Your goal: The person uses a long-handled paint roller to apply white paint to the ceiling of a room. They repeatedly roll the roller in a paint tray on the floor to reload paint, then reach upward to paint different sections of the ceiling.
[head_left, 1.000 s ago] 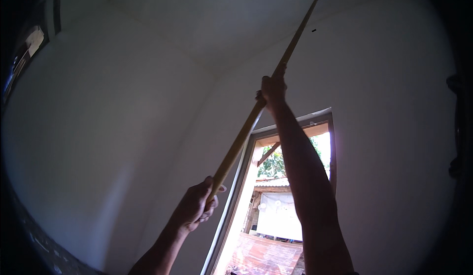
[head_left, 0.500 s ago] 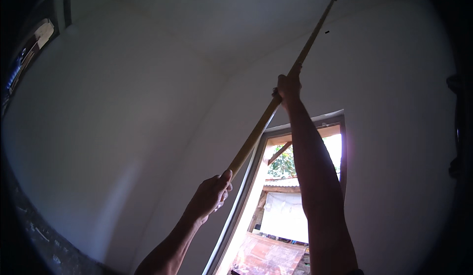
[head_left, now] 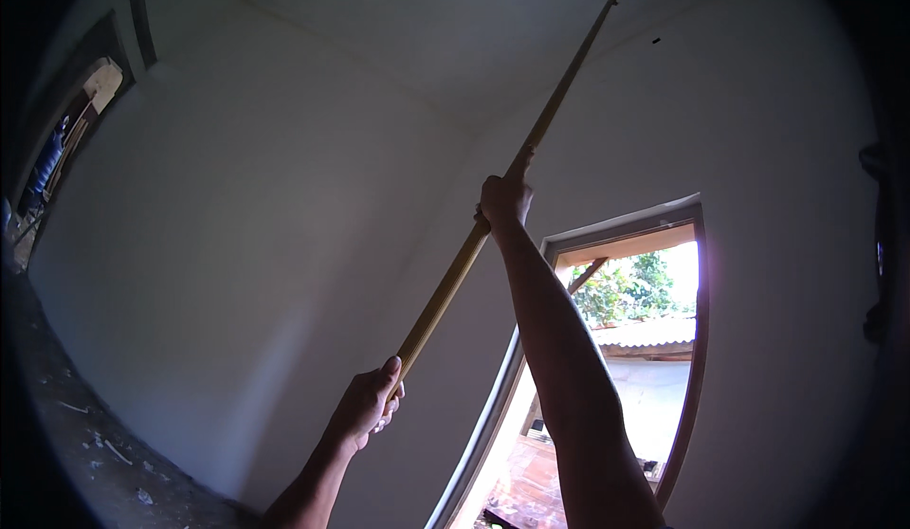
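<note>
Two pale walls (head_left: 218,216) meet beneath a ceiling (head_left: 417,27); a bright window (head_left: 621,233) stands in one. The pole (head_left: 444,303) slants up, tip near the ceiling, right hand (head_left: 506,199) gripping it midway, left hand (head_left: 368,404) clenched round its lower end.

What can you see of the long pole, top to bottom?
The pole is long, straight, slim and yellowish-brown, perhaps wood, with fine lengthwise lines on its lower part. It slants up and to the right toward the ceiling. The left hand grips it low, the right hand higher up. Its upper tip is dim and blurred, so contact with the ceiling is unclear. No pole shows below the left hand.
</note>
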The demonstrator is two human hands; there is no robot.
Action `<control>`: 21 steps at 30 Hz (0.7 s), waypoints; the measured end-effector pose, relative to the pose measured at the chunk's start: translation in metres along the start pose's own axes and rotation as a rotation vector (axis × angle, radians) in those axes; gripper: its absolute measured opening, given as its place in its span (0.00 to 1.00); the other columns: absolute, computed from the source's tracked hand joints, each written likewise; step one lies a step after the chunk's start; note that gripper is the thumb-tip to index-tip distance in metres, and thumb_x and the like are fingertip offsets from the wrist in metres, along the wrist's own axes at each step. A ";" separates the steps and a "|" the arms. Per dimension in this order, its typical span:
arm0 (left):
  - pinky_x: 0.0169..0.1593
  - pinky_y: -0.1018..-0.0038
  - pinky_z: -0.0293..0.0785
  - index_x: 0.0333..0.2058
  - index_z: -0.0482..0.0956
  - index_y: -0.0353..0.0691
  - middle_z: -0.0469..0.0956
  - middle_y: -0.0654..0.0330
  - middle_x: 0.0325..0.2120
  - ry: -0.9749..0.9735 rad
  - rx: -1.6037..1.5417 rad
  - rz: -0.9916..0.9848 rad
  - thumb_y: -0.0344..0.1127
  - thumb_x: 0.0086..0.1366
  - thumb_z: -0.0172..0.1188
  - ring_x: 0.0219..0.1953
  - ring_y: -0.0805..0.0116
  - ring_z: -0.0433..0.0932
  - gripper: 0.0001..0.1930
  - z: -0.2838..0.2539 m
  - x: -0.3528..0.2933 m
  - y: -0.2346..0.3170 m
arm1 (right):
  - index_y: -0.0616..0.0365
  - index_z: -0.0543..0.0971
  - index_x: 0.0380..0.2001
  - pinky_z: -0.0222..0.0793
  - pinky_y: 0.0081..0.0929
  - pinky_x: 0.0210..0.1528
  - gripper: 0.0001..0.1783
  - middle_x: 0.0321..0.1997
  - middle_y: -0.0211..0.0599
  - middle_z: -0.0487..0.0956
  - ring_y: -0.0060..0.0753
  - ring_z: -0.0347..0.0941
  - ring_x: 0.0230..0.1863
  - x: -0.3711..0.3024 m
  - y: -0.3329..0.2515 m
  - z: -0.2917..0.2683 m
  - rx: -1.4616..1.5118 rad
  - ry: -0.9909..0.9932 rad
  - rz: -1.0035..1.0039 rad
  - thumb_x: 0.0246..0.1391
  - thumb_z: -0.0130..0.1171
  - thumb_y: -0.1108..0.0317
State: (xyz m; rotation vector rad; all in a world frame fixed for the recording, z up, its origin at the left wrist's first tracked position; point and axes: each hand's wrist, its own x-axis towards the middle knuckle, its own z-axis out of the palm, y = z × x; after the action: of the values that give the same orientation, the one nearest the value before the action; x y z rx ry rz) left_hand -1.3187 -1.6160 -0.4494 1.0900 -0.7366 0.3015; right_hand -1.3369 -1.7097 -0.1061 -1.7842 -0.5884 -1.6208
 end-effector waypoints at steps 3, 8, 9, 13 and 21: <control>0.13 0.82 0.55 0.27 0.72 0.44 0.64 0.72 0.13 0.018 -0.002 -0.011 0.67 0.74 0.46 0.11 0.85 0.58 0.31 -0.006 0.002 -0.009 | 0.39 0.37 0.79 0.81 0.36 0.17 0.53 0.23 0.44 0.80 0.40 0.79 0.18 -0.004 0.009 0.012 -0.020 -0.011 0.017 0.55 0.48 0.76; 0.13 0.82 0.55 0.27 0.72 0.44 0.64 0.72 0.14 0.030 -0.029 -0.027 0.67 0.75 0.46 0.11 0.85 0.59 0.31 -0.011 0.009 -0.028 | 0.39 0.36 0.79 0.82 0.36 0.19 0.53 0.24 0.44 0.80 0.40 0.79 0.17 -0.007 0.038 0.036 0.010 -0.067 0.041 0.55 0.48 0.75; 0.13 0.82 0.55 0.27 0.72 0.44 0.64 0.71 0.14 0.031 -0.039 -0.038 0.67 0.74 0.47 0.11 0.85 0.59 0.31 -0.013 0.010 -0.031 | 0.39 0.36 0.79 0.82 0.36 0.19 0.53 0.24 0.44 0.80 0.40 0.79 0.17 -0.008 0.043 0.043 0.003 -0.074 0.045 0.55 0.48 0.75; 0.12 0.82 0.54 0.28 0.72 0.43 0.64 0.70 0.14 0.042 -0.066 -0.070 0.68 0.73 0.47 0.10 0.84 0.58 0.31 -0.017 0.020 -0.045 | 0.40 0.36 0.79 0.82 0.37 0.19 0.53 0.24 0.44 0.80 0.40 0.79 0.18 -0.005 0.068 0.064 -0.018 -0.103 0.067 0.56 0.48 0.75; 0.11 0.81 0.53 0.29 0.71 0.42 0.63 0.70 0.14 0.049 -0.094 -0.085 0.67 0.75 0.45 0.09 0.82 0.58 0.31 -0.030 0.051 -0.079 | 0.36 0.37 0.79 0.84 0.39 0.22 0.53 0.27 0.48 0.81 0.43 0.81 0.20 -0.003 0.126 0.115 -0.035 -0.157 0.095 0.55 0.48 0.76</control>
State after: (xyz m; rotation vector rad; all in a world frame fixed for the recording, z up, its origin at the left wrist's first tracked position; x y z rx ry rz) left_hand -1.2257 -1.6315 -0.4776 1.0188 -0.6526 0.2180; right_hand -1.1684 -1.7134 -0.1329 -1.9473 -0.5395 -1.4449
